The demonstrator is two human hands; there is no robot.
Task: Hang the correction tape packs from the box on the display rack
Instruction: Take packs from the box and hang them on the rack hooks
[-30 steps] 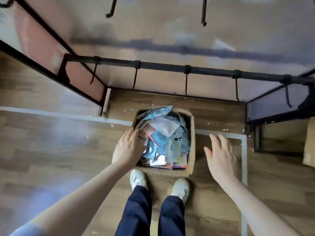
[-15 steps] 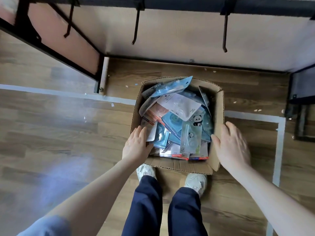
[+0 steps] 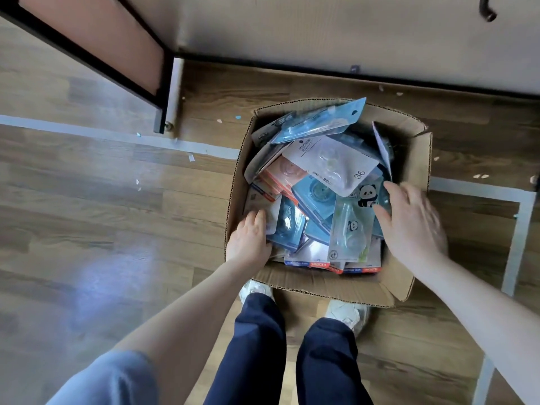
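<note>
Both in the cardboard box (image 3: 327,283) on the floor: left hand (image 3: 248,238), fingers straight, touching packs (image 3: 333,162) by its left wall; right hand (image 3: 409,223) spread open at its right wall, on the panda pack (image 3: 355,226).

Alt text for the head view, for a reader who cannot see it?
Both bare hands reach into an open brown cardboard box heaped with blister-carded correction tape packs on a wooden floor; the left hand and right hand touch packs. The person's white shoes sit just behind the box.
</note>
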